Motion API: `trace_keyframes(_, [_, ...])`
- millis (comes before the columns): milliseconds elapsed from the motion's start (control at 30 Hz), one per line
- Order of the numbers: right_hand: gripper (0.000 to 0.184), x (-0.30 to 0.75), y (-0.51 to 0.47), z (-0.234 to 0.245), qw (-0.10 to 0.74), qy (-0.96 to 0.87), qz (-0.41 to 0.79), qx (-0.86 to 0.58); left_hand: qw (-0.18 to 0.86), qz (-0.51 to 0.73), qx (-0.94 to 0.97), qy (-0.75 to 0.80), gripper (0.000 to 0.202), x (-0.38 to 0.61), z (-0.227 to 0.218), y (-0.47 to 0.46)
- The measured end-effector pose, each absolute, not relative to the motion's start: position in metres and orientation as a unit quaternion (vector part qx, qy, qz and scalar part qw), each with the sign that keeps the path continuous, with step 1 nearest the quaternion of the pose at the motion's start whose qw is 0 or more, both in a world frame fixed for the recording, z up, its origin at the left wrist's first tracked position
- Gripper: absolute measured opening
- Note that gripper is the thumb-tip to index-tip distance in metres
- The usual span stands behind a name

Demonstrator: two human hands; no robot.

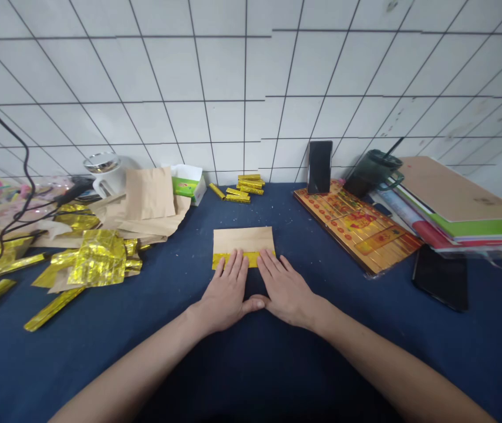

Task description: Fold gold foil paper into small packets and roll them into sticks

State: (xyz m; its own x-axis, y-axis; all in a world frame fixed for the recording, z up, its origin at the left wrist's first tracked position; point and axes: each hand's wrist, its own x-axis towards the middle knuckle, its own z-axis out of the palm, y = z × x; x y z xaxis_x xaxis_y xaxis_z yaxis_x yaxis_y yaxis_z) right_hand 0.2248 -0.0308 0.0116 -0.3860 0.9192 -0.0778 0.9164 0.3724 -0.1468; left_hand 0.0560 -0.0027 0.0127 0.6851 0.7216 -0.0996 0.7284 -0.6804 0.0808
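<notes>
A sheet of brown paper (242, 238) lies flat on the dark blue table. Along its near edge runs a gold foil strip (253, 258), which looks like a folded-over part of the sheet. My left hand (226, 292) rests with straight fingers on the left part of this strip. On the right part lie the outstretched fingers of my right hand (288, 292). The thumbs meet in front of the paper. Beyond the sheet, by the wall, is a small pile of gold foil rolls (249, 185).
Gold foil sheets (97, 258) and brown paper (150, 194) lie at left, near a white mug (108, 181), a tissue box (189, 183) and a black cable (26, 158). At right are an upright phone (320, 167), an orange printed packet (360, 226), a dark mug (371, 170), stacked folders (466, 188) and a black phone (441, 277).
</notes>
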Motion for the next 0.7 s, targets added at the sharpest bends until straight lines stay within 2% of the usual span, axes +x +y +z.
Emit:
trace_keyframes(200, [0.079, 0.235, -0.031, 0.029, -0.028, -0.814, 0.078, -0.575, 0.043, -0.032, 0.918, 0.394, 0.096, 0.056, 0.009, -0.003])
trace_keyframes(333, [0.076, 0.245, -0.029, 0.041, -0.068, -0.788, 0.056, -0.609, 0.051, -0.025, 0.918, 0.392, 0.088, 0.056, 0.011, -0.004])
trace_keyframes(400, [0.071, 0.244, -0.029, 0.045, -0.05, -0.778, 0.024, -0.626, 0.054, -0.021, 0.919, 0.391, 0.086, 0.056, 0.011, -0.004])
trace_keyframes(500, [0.067, 0.233, -0.033, 0.045, 0.021, -0.793, 0.003, -0.608, 0.052, -0.013, 0.922, 0.385, 0.086, 0.054, 0.009, -0.004])
trace_keyframes(600, [0.072, 0.218, -0.041, 0.034, 0.059, -0.853, 0.072, -0.513, 0.034, -0.023, 0.925, 0.377, 0.083, 0.054, 0.006, -0.003])
trace_keyframes(700, [0.08, 0.21, -0.046, 0.021, 0.07, -0.863, 0.107, -0.489, 0.015, -0.035, 0.925, 0.379, 0.077, 0.055, 0.006, -0.004])
